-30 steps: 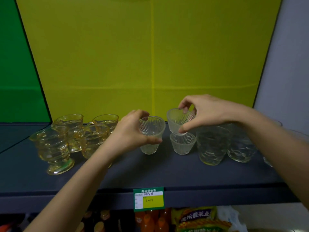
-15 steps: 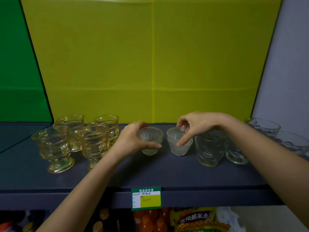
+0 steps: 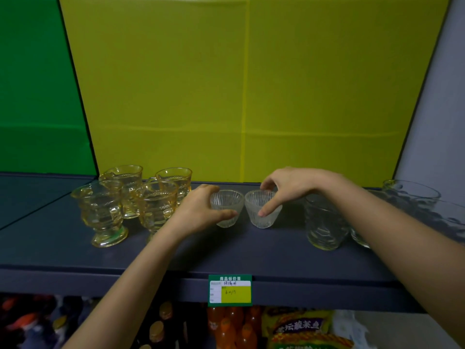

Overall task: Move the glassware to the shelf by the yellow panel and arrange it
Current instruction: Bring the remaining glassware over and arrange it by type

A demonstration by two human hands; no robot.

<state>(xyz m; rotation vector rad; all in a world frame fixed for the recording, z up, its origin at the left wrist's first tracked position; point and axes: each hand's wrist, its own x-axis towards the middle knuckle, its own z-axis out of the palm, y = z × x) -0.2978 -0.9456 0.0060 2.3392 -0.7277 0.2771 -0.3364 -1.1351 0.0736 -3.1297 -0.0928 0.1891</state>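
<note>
Your left hand (image 3: 198,212) grips 1 small ribbed cup (image 3: 227,205). Your right hand (image 3: 289,187) pinches the second ribbed cup (image 3: 264,221) just beside it. Both stand on the dark shelf (image 3: 226,250) by the yellow panel (image 3: 226,84). The green price tag (image 3: 230,290) reads "商品标价签"; its handwriting is too blurry to read.

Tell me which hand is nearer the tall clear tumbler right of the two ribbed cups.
Right. The right hand grips the right ribbed cup just beside the tall clear tumbler; the left hand holds the left ribbed cup, farther left.
</note>
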